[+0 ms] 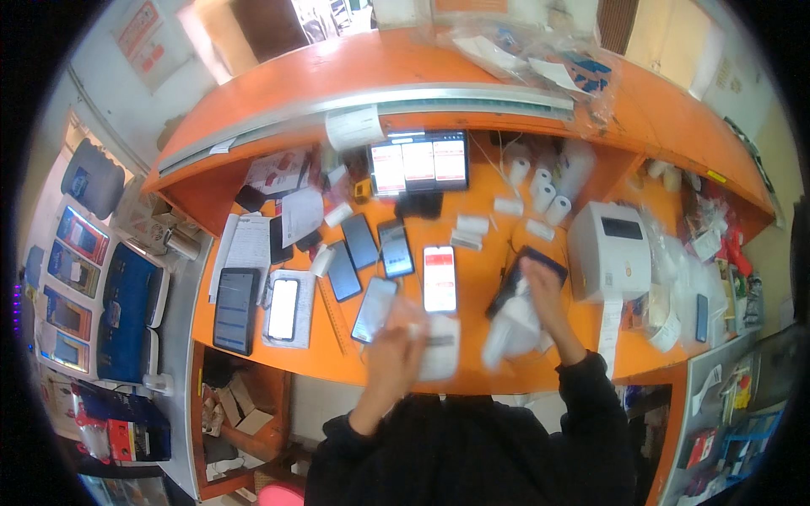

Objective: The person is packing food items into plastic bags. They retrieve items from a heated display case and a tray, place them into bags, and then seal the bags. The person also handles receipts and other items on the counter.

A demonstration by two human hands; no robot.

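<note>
My left hand [395, 354], blurred, has a white paper slip [441, 348] with dark print at its fingers, by the desk's front edge. Whether the fingers grip the slip cannot be told. My right hand [549, 294] is at a crumpled whitish piece of paper or plastic [514, 322], also blurred, over a dark tablet-like device [544, 260]. A smartphone with a lit red-and-white screen [439, 278] lies between the hands. Left of it lie a phone with a grey screen [374, 310], another dark phone [395, 248] and two bluish phones [359, 240], [343, 271].
A white label printer [609, 253] stands right, a paper strip hanging from it. Paper rolls [544, 197] stand behind. A lit monitor [418, 161] is under the orange shelf [380, 57]. A tablet [235, 310], a phone [283, 308] and a ruler [332, 313] lie left.
</note>
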